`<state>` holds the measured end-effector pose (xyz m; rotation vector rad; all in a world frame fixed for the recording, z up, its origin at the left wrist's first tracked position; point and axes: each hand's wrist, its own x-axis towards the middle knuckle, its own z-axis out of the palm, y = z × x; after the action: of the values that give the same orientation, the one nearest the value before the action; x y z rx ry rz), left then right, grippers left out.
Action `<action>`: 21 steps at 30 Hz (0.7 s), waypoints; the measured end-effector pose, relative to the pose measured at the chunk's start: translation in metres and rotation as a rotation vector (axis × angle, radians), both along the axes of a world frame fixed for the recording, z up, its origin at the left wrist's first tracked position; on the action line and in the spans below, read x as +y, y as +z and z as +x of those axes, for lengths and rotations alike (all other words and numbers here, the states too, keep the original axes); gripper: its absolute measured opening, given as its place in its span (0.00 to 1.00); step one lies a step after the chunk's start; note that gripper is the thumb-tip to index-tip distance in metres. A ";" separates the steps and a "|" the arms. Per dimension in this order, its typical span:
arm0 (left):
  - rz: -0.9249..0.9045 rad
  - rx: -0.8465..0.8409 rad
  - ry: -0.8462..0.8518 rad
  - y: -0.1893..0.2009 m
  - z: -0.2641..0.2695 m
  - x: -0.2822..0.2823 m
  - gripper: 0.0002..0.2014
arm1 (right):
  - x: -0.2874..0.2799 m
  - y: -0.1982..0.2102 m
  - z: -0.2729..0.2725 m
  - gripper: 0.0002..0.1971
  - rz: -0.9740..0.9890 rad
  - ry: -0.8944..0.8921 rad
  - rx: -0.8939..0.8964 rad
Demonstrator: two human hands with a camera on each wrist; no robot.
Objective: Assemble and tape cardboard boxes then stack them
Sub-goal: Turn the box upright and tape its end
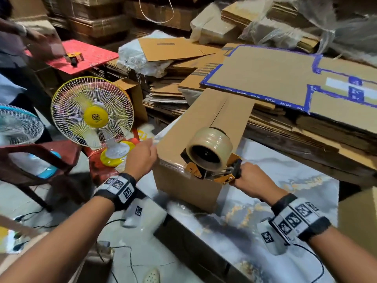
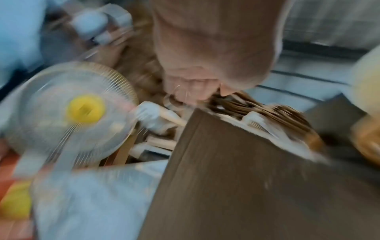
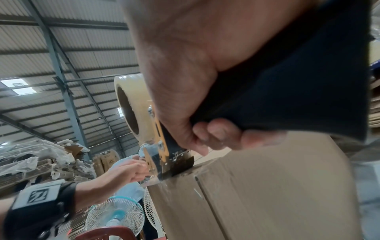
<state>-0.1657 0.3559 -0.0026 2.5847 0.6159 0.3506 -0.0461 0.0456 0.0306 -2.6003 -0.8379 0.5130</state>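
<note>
**Taping the near edge of the assembled box**

A plain brown corrugated cardboard box (image 1: 195, 144) stands on the marble-patterned worktop (image 1: 285, 201), its long axis running from near to far. The top flaps are closed and meet at a centre seam, which is not yet taped along its far part.

An orange-and-black hand-held tape dispenser (image 1: 212, 166), loaded with a roll of clear packing tape (image 1: 209, 148), is set at the near top edge of the box. Its handle is held in the right hand (image 1: 250, 177), with the fingers curled tightly round it; in the right wrist view the blade end is seen touching the box corner. The left hand (image 1: 141, 158) is placed at the near left top edge of the box, where a glossy strip, judged to be tape, appears to be pinched or pressed; the left wrist view is too blurred for the finger posture to be confirmed.

Handling notes (judged):
- The box is taken to be empty, hence light and easily shifted under dispenser pressure. It should be steadied at an edge or corner, where the walls are stiffest.
- The flap centres are likely to yield inward; pressure there should be kept moderate.
- The tape is thin and self-adhesive; tension should be kept to prevent wrinkling.

A yellow-hubbed table fan (image 1: 92, 113) stands to the left, and flattened cardboard stacks (image 1: 306, 127) lie at the far right.
</note>
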 end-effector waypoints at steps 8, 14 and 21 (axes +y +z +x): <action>0.385 0.006 -0.558 -0.044 0.009 -0.031 0.33 | 0.000 -0.001 -0.002 0.13 0.001 -0.062 0.030; 0.393 -0.102 -0.554 -0.054 0.014 -0.020 0.23 | -0.037 0.019 -0.001 0.13 -0.041 -0.078 0.042; 0.504 -0.055 -0.465 -0.051 0.013 -0.040 0.25 | -0.084 -0.006 -0.005 0.17 -0.029 -0.170 0.019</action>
<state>-0.1528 0.3154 -0.0537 3.0675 -0.1270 0.4604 -0.0512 -0.0388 0.0243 -2.6577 -0.6005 0.5036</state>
